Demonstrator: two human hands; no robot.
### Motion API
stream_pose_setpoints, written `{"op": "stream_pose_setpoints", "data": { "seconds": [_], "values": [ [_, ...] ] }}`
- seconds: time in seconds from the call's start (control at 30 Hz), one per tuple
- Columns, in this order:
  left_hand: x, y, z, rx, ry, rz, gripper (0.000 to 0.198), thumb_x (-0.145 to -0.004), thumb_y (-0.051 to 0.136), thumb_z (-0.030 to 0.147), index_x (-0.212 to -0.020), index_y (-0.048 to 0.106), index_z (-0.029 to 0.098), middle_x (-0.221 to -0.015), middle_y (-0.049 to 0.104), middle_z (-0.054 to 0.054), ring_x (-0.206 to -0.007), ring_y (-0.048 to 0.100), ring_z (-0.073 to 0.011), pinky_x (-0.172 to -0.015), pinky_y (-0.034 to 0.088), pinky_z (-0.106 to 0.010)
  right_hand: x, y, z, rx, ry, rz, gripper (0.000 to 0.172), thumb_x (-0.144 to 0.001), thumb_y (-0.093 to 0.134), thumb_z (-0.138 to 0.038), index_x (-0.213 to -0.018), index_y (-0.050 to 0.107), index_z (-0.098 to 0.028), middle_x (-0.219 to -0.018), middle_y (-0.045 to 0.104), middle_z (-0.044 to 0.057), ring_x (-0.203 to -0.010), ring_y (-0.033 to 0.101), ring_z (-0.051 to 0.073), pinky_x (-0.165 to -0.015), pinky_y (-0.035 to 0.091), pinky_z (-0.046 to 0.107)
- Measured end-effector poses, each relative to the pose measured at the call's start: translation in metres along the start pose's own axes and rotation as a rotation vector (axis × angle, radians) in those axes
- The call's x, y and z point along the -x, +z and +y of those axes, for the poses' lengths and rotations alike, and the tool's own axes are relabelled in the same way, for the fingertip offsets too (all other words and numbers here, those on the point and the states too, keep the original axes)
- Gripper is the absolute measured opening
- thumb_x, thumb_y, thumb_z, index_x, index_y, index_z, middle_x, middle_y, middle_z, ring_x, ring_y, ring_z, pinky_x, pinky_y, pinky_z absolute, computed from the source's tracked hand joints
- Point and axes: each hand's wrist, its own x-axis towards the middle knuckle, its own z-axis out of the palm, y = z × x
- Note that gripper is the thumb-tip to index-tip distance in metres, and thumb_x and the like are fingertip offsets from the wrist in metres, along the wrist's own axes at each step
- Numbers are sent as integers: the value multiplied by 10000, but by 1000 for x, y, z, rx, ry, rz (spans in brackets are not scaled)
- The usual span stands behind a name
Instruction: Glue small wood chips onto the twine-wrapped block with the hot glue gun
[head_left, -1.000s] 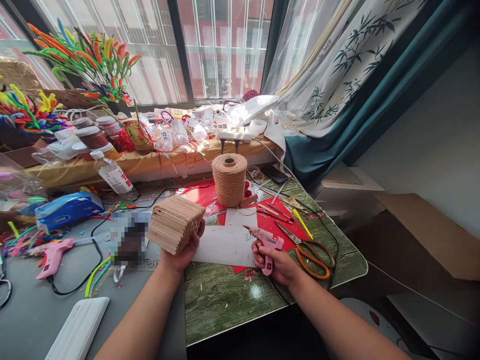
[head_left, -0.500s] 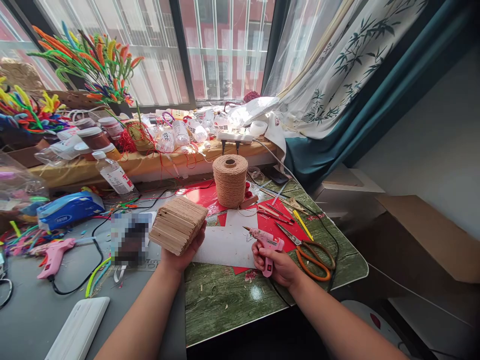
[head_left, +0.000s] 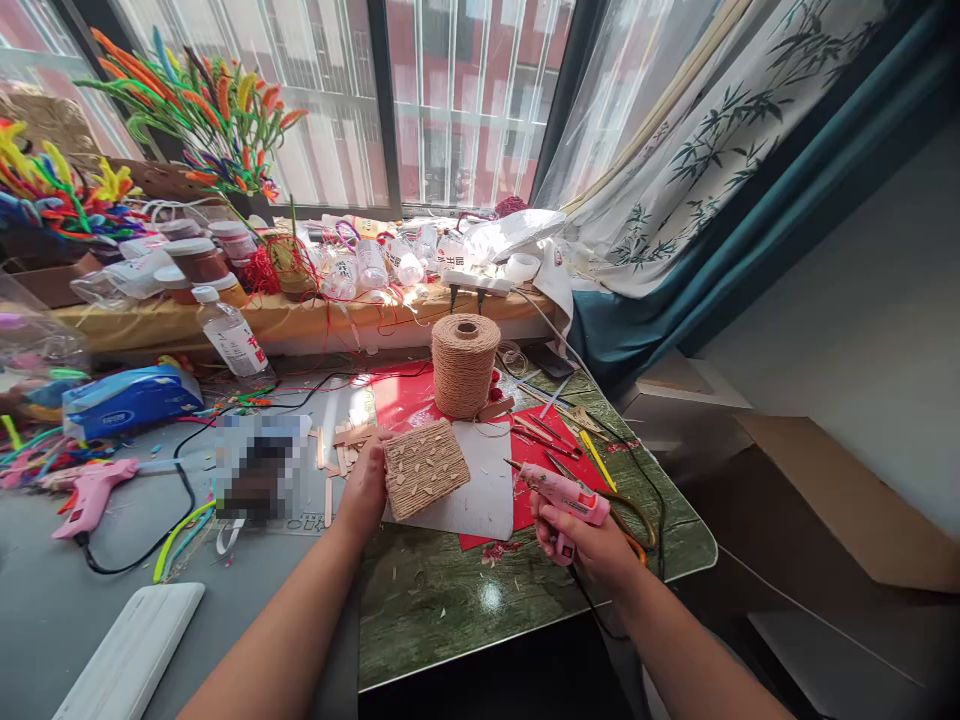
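Observation:
My left hand (head_left: 365, 484) grips the left edge of a small twine-covered box (head_left: 427, 470), tilted so that a face dotted with small pale chips shows. Fingers behind the box are hidden. In my right hand (head_left: 581, 530) is a pink hot glue gun (head_left: 564, 494), its nozzle pointing left toward the box but apart from it. Beneath the box lies a white sheet (head_left: 480, 500) over red paper (head_left: 529, 490). A spool of brown twine (head_left: 465, 368) stands upright just behind. Scissors (head_left: 637, 520) are partly covered by my right hand and the glue gun.
Wooden sticks (head_left: 349, 447) lie left of the box. A second pink glue gun (head_left: 94, 497), a blue package (head_left: 131, 400) and a white bar-shaped object (head_left: 135, 650) occupy the left side. Bottles and jars crowd the windowsill. A black cord (head_left: 656, 500) runs along the right edge.
My left hand has turned the box, from its stick-covered side to the chip-dotted twine face, and moved it right. The glue gun has shifted slightly right. The wooden sticks have come into view.

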Motion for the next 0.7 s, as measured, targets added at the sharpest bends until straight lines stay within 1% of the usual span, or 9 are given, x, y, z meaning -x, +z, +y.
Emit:
{"op": "stream_pose_setpoints", "data": {
  "seconds": [0.07, 0.1, 0.2, 0.3, 0.37, 0.43, 0.53, 0.6, 0.7],
  "values": [
    [2, 6, 1, -175, 108, -44, 512, -867, 698, 652, -1113, 725, 204, -1085, 720, -85, -1022, 634, -290, -864, 479, -333, 4, -2, -6, 116, -13, 54, 235, -836, 847, -363, -976, 739, -209, -642, 642, 12, -536, 575, 147, -454, 436, 254],
    [2, 8, 2, -223, 136, -70, 523, -867, 684, 670, -1090, 727, 198, -1044, 715, -82, -951, 624, -273, -819, 465, -328, 6, -1, -9, 161, -26, 60, 231, -836, 850, -352, -992, 744, -219, -634, 647, 9, -527, 574, 147, -451, 438, 257],
    [3, 12, 0, -198, 100, -122, 491, -879, 676, 654, -1039, 729, 192, -958, 695, -74, -855, 584, -246, -765, 438, -315, 9, 7, -14, 239, -77, 13, 248, -856, 834, -317, -1079, 751, -246, -606, 649, -6, -484, 557, 145, -422, 422, 259],
    [1, 11, -5, -148, 33, -158, 427, -898, 673, 602, -1017, 727, 196, -956, 688, -76, -863, 578, -249, -767, 445, -306, 11, 17, -14, 274, -101, -16, 280, -865, 823, -317, -1127, 747, -251, -601, 647, -17, -452, 541, 134, -396, 408, 251],
    [-1, 10, -9, -168, 8, -182, 392, -898, 675, 576, -1005, 726, 202, -981, 692, -78, -887, 577, -256, -774, 453, -302, 11, 22, -11, 307, -87, -17, 289, -864, 822, -336, -1128, 748, -243, -619, 649, -17, -447, 535, 123, -398, 422, 247],
    [-5, 7, -13, -212, 8, -203, 380, -886, 676, 569, -986, 728, 206, -996, 694, -80, -914, 575, -266, -784, 458, -303, 9, 24, -7, 338, -60, -8, 276, -861, 822, -355, -1100, 755, -235, -614, 634, -20, -438, 523, 116, -391, 423, 240],
    [-10, 3, -18, -270, 28, -233, 400, -891, 642, 589, -988, 725, 210, -1002, 690, -81, -923, 573, -272, -798, 458, -311, 7, 25, -3, 348, -41, -4, 249, -863, 818, -360, -1070, 763, -233, -562, 576, -35, -417, 492, 111, -364, 392, 226],
    [-12, 2, -19, -287, 16, -233, 402, -904, 620, 589, -1004, 719, 213, -1014, 687, -79, -916, 574, -269, -797, 454, -312, 6, 27, -2, 349, -58, -28, 256, -863, 817, -338, -1093, 771, -233, -572, 569, -34, -426, 476, 108, -367, 391, 225],
    [-12, 1, -16, -291, -15, -222, 393, -893, 636, 573, -1012, 720, 207, -1013, 692, -79, -895, 574, -264, -786, 449, -312, 5, 29, -3, 389, -119, -41, 268, -848, 826, -294, -1105, 784, -230, -635, 604, -16, -475, 475, 110, -406, 412, 236]
  ]
}}
